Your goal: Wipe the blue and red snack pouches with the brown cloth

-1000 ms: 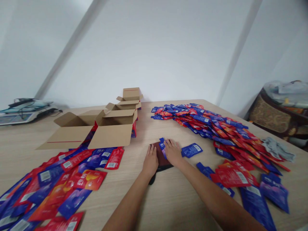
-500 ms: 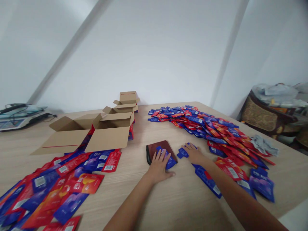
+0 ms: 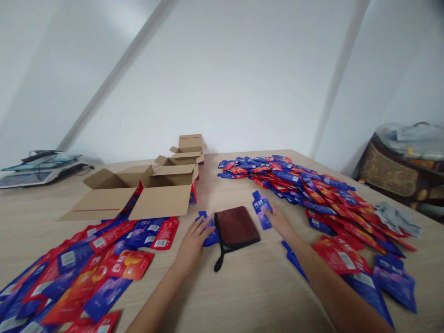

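Observation:
My left hand (image 3: 193, 241) lies over a blue sachet with a narrow neck (image 3: 210, 235), its fingers closed on the sachet, which covers part of them. Just right of it, a flat dark-red pouch (image 3: 237, 227) with black edging and a short strap rests on the table. My right hand (image 3: 278, 219) pinches another blue sachet (image 3: 262, 209) by its right edge, printed face toward me, beyond the dark-red pouch's right side. Below my right forearm, a further blue sachet (image 3: 294, 260) is partly hidden.
A large heap of red and blue sachets (image 3: 287, 178) spreads along the right, with a grey cloth (image 3: 397, 219) at its end. More sachets (image 3: 100, 259) lie at left. Open cardboard boxes (image 3: 161, 199) stand behind them. A scale (image 3: 41, 175) sits far left, a chair (image 3: 388, 169) far right.
My left hand has moved left, taking its blue sachet off the dark-red pouch. My right hand has picked up a blue sachet and turned it more upright. The view has shifted slightly.

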The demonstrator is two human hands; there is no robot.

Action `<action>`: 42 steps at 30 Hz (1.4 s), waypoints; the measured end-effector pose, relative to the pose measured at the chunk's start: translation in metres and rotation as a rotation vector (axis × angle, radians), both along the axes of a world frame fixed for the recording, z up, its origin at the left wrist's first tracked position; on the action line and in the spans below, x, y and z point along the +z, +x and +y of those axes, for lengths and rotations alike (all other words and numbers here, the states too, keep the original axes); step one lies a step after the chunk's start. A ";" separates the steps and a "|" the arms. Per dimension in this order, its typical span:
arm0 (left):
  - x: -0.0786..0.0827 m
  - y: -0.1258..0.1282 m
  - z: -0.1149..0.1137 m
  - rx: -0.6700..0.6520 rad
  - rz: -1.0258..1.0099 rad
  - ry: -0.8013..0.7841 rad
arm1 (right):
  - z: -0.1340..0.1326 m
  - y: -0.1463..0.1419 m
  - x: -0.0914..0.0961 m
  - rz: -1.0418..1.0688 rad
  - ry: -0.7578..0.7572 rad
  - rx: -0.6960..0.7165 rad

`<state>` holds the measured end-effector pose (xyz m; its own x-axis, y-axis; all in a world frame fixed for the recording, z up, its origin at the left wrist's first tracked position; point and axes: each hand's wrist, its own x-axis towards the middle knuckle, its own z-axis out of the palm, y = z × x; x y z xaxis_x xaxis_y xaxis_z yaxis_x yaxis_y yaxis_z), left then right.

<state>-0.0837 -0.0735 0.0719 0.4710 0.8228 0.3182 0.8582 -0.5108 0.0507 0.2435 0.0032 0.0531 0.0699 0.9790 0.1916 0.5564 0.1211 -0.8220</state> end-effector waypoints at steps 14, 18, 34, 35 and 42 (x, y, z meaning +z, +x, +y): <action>-0.021 0.056 0.020 0.169 -0.221 -0.102 | -0.039 -0.121 -0.022 -0.731 0.093 0.298; -0.042 0.088 0.039 0.196 -0.114 -0.147 | -0.026 -0.111 -0.026 -0.788 0.053 0.234; -0.053 0.099 0.027 0.288 -0.075 -0.075 | -0.019 -0.052 0.016 -0.816 -0.076 0.042; -0.054 0.099 0.027 0.293 -0.083 -0.073 | -0.020 -0.055 0.022 -0.811 -0.059 0.020; -0.056 0.094 0.026 0.254 -0.166 -0.048 | -0.026 -0.086 0.047 -0.704 0.165 0.207</action>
